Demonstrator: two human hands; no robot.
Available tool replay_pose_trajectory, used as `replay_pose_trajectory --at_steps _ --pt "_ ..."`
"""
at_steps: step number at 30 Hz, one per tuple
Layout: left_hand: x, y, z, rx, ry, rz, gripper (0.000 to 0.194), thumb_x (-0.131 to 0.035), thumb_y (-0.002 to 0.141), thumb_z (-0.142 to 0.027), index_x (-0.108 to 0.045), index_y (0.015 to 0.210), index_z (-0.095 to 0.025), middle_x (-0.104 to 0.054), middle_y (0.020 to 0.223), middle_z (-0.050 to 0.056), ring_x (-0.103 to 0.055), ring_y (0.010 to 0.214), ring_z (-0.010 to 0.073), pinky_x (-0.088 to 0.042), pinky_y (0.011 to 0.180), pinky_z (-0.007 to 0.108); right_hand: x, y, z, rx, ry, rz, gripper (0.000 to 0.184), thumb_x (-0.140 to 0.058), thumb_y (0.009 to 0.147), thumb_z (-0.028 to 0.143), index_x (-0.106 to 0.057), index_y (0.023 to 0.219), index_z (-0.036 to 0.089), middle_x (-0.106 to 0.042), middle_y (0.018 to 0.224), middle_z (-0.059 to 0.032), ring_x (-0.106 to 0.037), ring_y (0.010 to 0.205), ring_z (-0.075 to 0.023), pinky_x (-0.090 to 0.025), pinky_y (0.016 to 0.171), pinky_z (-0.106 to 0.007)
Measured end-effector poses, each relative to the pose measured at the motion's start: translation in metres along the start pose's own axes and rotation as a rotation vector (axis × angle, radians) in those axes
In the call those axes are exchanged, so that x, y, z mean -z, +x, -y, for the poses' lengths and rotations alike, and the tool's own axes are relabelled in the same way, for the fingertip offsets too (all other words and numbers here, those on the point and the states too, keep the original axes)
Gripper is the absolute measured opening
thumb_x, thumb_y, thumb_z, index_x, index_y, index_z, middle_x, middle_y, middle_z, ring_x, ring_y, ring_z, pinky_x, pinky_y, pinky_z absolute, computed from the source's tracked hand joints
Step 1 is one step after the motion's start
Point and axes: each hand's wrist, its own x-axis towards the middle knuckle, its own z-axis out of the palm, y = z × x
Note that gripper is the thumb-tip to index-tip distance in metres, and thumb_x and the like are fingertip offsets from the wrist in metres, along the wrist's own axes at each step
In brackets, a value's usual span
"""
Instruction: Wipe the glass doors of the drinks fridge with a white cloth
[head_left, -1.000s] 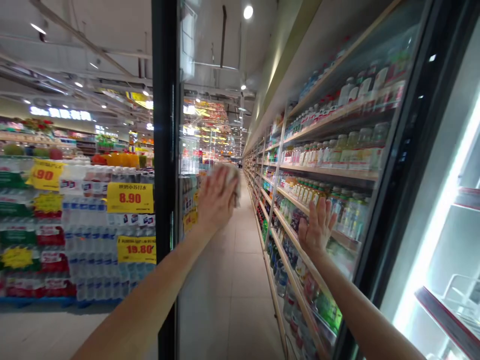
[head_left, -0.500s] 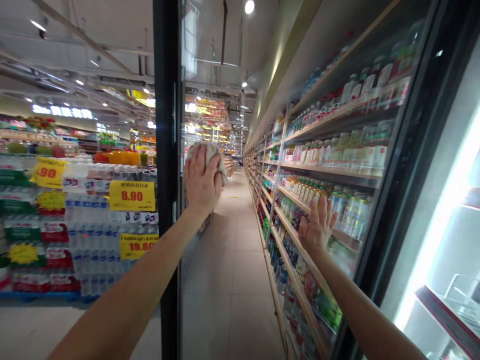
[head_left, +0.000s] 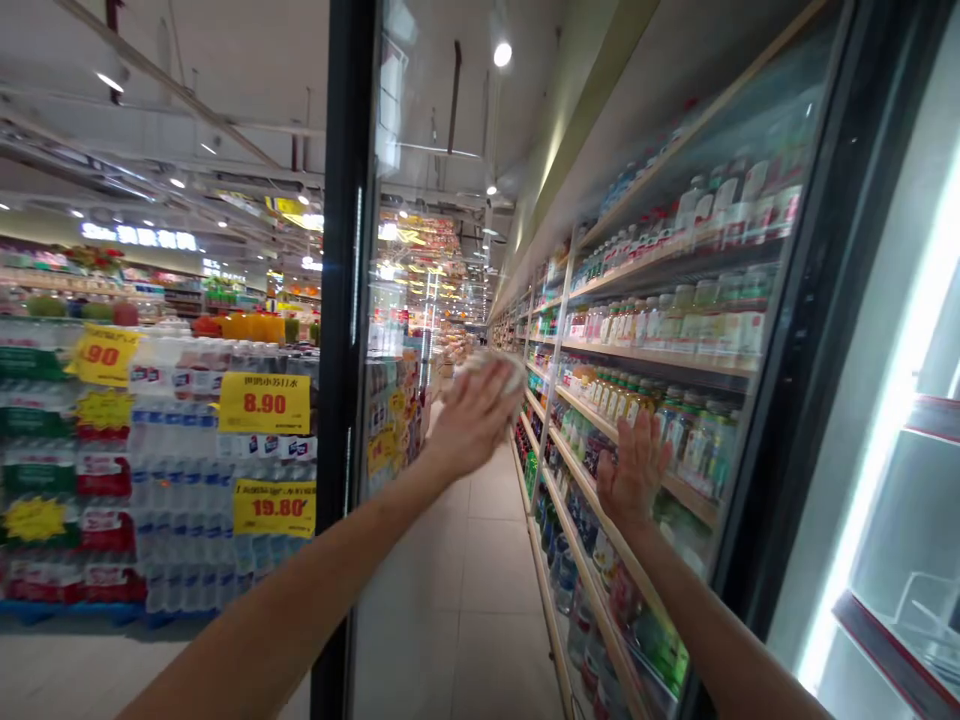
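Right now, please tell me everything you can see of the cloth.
The cloth is whitish, looks like soft fabric, loosely bunched, its outline blurred. It is partly covered by the left hand, whose fingers lie across it, and appears pressed to the glass door; its upper edge shows. Fine texture is unclear.

Btl pks [head_left: 176, 480] stacked L w/ yellow price signs [head_left: 265, 403], shelved btls [head_left: 701, 312] R, ceiling lts [head_left: 502, 54] above.
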Motion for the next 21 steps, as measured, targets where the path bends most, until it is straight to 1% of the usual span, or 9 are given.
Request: replay_pose_trajectory --at_steps 2,3,8,9,14,15,17,19,21 --pt "-0.002 -0.011 -0.012 -0.336 -0.079 0.113 0.046 -0.042 0.083 -0.026 -0.038 0.129 -0.028 -0.037 0.14 -0.001 -0.024 0.133 0.0141 -0.019 0.11 0.035 0.0 -0.001 -0.001 0.008 -0.004 0.001 0.057 -0.042 0.083 0.03 -0.028 0.138 0.021 -0.027 0.144 -0.0132 -0.02 0.135 -0.0289 -0.018 0.104 -0.055" --pt "-0.001 -0.013 -0.013 -0.373 -0.09 0.131 0.045 -0.043 0.083 -0.028 -0.039 0.128 -0.03 -0.039 0.138 -0.004 -0.026 0.132 0.0112 -0.019 0.11 0.031 0.0 -0.001 -0.001 0.009 -0.008 0.004 0.058 -0.042 0.083 0.031 -0.027 0.138 0.021 -0.027 0.144 -0.0131 -0.019 0.135 -0.0288 -0.018 0.104 -0.055" --pt "0.007 -0.002 0.02 0.303 0.063 -0.135 0.047 -0.041 0.084 -0.025 -0.037 0.13 -0.025 -0.026 0.145 0.005 -0.016 0.136 0.0199 -0.014 0.11 0.043 0.0 -0.002 0.0 -0.002 -0.019 0.008 0.058 -0.042 0.083 0.03 -0.026 0.138 0.021 -0.027 0.145 -0.0131 -0.019 0.135 -0.0287 -0.018 0.104 -0.055" --pt "0.006 -0.001 0.02 0.334 0.08 -0.157 0.047 -0.041 0.084 -0.024 -0.036 0.131 -0.023 -0.023 0.146 0.007 -0.013 0.136 0.0225 -0.014 0.11 0.047 0.0 -0.002 0.0 -0.002 -0.019 0.006 0.058 -0.042 0.083 0.03 -0.026 0.138 0.021 -0.027 0.145 -0.0131 -0.019 0.135 -0.0288 -0.018 0.104 -0.056" --pt "-0.004 -0.016 -0.011 -0.415 -0.041 0.144 0.044 -0.041 0.084 -0.029 -0.041 0.127 -0.027 -0.036 0.141 0.001 -0.022 0.134 0.0155 -0.018 0.11 0.036 0.0 -0.001 0.0 0.009 -0.021 -0.002 0.058 -0.043 0.083 0.03 -0.027 0.138 0.02 -0.028 0.144 -0.0136 -0.02 0.135 -0.0289 -0.019 0.105 -0.055" --pt "-0.004 -0.014 -0.011 -0.458 -0.048 0.166 0.043 -0.041 0.084 -0.03 -0.04 0.127 -0.028 -0.038 0.14 0.0 -0.024 0.133 0.0142 -0.018 0.11 0.034 0.0 -0.001 0.0 0.011 -0.022 -0.008 0.058 -0.043 0.083 0.03 -0.028 0.138 0.02 -0.028 0.144 -0.0139 -0.02 0.134 -0.0289 -0.019 0.105 -0.055" --pt "0.001 -0.002 -0.002 -0.227 0.009 0.102 0.042 -0.042 0.084 -0.029 -0.041 0.126 -0.029 -0.038 0.139 -0.001 -0.026 0.132 0.0146 -0.019 0.11 0.035 0.0 -0.001 0.0 0.014 -0.026 -0.016 0.057 -0.042 0.084 0.031 -0.028 0.138 0.02 -0.029 0.143 -0.0143 -0.021 0.134 -0.029 -0.019 0.104 -0.055" --pt "0.005 0.015 0.01 0.203 0.101 -0.04 0.042 -0.042 0.084 -0.026 -0.042 0.126 -0.027 -0.032 0.143 0.001 -0.022 0.134 0.0192 -0.02 0.109 0.04 0.001 0.0 0.001 0.016 -0.028 -0.024 0.056 -0.041 0.084 0.031 -0.028 0.137 0.02 -0.03 0.143 -0.0143 -0.021 0.134 -0.0289 -0.019 0.104 -0.055" --pt "0.003 0.024 0.009 0.363 0.131 -0.097 0.042 -0.041 0.084 -0.026 -0.041 0.126 -0.023 -0.025 0.146 0.005 -0.017 0.135 0.0244 -0.018 0.109 0.046 0.001 0.0 0.001 0.02 -0.026 -0.023 0.056 -0.04 0.084 0.031 -0.029 0.137 0.02 -0.03 0.143 -0.0142 -0.021 0.134 -0.0288 -0.019 0.105 -0.055"
